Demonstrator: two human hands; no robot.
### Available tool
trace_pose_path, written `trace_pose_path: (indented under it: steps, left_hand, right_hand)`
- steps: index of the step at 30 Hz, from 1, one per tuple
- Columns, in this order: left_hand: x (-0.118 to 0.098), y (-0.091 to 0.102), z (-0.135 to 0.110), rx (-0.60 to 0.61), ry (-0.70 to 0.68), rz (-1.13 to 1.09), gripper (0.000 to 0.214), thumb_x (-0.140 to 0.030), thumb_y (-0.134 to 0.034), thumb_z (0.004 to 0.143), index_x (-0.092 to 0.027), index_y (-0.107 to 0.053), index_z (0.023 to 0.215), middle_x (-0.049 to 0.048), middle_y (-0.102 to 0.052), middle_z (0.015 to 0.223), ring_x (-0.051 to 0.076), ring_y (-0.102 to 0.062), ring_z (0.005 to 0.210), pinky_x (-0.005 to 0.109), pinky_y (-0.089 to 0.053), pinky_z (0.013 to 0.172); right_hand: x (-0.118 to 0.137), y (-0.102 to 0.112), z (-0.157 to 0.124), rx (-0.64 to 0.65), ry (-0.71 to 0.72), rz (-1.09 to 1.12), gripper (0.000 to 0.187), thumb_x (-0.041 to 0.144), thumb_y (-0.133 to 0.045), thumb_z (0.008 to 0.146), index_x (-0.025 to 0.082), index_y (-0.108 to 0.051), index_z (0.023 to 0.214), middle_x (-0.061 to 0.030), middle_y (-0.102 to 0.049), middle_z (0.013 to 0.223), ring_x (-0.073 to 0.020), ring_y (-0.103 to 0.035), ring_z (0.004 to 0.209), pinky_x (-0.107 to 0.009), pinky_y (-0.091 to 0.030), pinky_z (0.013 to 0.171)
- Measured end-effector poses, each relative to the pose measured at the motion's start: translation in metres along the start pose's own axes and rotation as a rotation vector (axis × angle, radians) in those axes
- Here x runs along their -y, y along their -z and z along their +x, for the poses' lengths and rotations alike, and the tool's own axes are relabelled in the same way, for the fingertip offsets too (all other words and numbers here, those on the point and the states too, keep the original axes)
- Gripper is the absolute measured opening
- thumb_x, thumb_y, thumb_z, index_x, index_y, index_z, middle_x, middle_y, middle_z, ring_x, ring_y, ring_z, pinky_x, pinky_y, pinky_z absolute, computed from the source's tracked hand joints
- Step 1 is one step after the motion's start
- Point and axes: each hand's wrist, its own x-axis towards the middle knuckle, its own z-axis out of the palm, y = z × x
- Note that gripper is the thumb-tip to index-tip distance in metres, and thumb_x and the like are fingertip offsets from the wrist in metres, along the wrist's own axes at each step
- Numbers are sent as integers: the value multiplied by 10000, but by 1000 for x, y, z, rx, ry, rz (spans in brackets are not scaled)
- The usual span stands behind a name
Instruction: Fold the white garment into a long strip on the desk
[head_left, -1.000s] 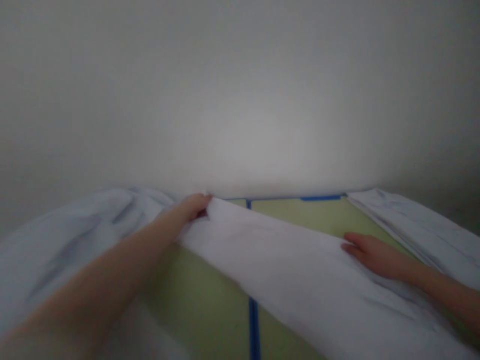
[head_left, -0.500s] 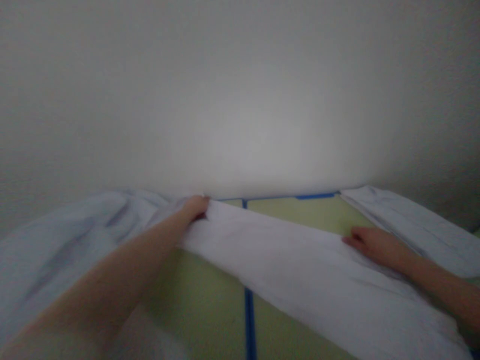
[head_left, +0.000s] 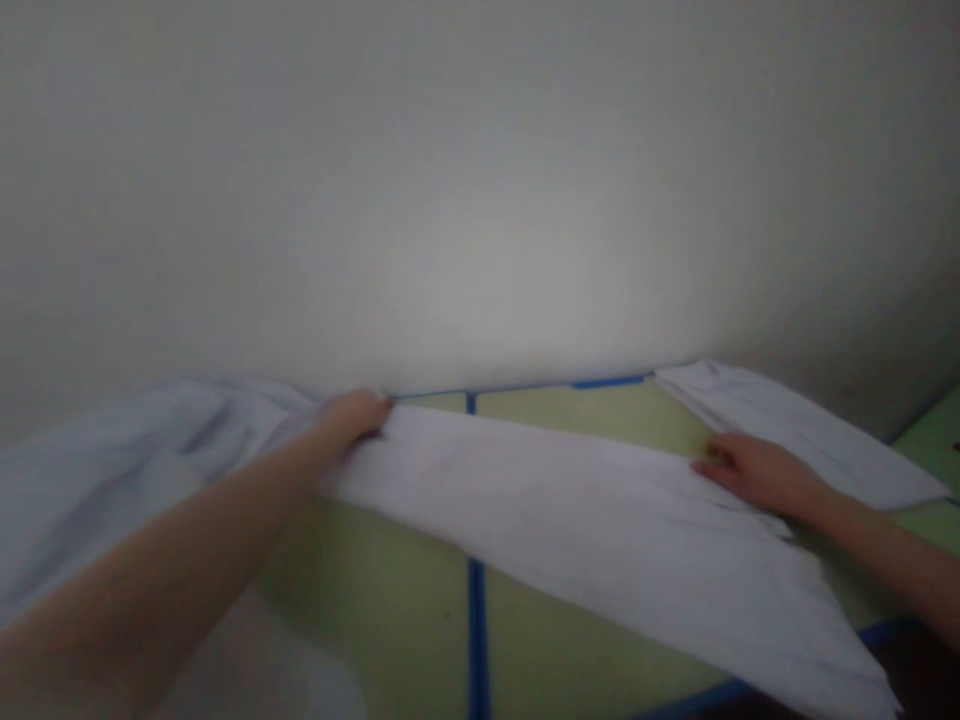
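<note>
A long, flat length of white cloth [head_left: 540,490] runs slantwise across the green surface, from far left to near right. I cannot tell what kind of cloth item it is. My left hand [head_left: 360,412] grips its far left end, fingertips partly hidden. Along the upper edge towards the right, my right hand [head_left: 765,472] pinches the cloth between thumb and fingers. The lower right end of the cloth lies loose and slightly wrinkled.
Bunched white cloth [head_left: 150,450] lies at the left. Another flat, folded white cloth [head_left: 795,425] lies at the back right, by the grey wall [head_left: 480,200]. Blue strips [head_left: 478,640] divide and edge the green surface [head_left: 375,570].
The view has shifted, so things sit further left and more of the near right edge shows. Both hands keep hold of the cloth, and its upper edge slopes less in view.
</note>
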Motion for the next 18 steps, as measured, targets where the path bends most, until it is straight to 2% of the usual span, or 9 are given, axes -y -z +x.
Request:
trace_pose_path:
  steps: [2,3,5,7,11,14,18]
  left_hand:
    - [-11,6,-11,-74,-12,48,520,-507,-393,812,-73,-580,1027,228,-579,1050,332,-544,1004,414,-426,835]
    - [-21,9,-17,-107,-86,50,541,-528,-404,802,-85,-561,1070,215,-553,1112,318,-523,1043,403,-405,879]
    - [-50,18,-36,-111,-363,5,536,-544,-451,779,-129,-552,1104,161,-530,1172,276,-488,1097,370,-348,965]
    - [-86,27,-61,-2,-651,-89,528,-548,-472,776,-175,-544,1142,114,-517,1213,237,-472,1123,337,-310,1007]
    - [-151,36,-126,215,-1013,-251,698,-627,-542,701,-238,-460,1275,77,-404,1370,238,-386,1238,328,-279,1043]
    - [-179,29,-166,254,-1159,-267,891,-653,-600,626,-253,-327,1374,97,-285,1448,287,-288,1305,398,-247,1061]
    - [-192,12,-190,225,-1236,-228,889,-607,-582,681,-234,-242,1412,134,-221,1467,319,-206,1336,485,-191,1067]
  right_hand:
    - [5,10,-6,-56,76,68,456,567,-412,805,171,-622,887,-95,-618,881,-220,-567,815,-331,-413,738]
    - [10,15,-10,-52,119,121,438,543,-413,814,174,-626,909,-96,-616,918,-219,-564,856,-329,-414,778]
    - [19,24,-21,36,184,235,396,505,-411,828,192,-635,923,-79,-620,931,-207,-569,865,-314,-425,792]
    - [26,29,-32,166,223,328,367,489,-428,824,210,-639,932,-60,-624,927,-197,-576,842,-297,-441,764]
    - [27,33,-51,275,188,367,370,501,-537,750,202,-620,951,-59,-611,924,-193,-569,803,-283,-450,699]
    - [22,35,-60,279,169,312,346,508,-572,717,183,-604,831,-52,-594,822,-172,-543,704,-275,-430,630]
    - [16,41,-63,210,121,301,350,514,-490,774,177,-572,729,-44,-577,737,-158,-518,660,-269,-409,597]
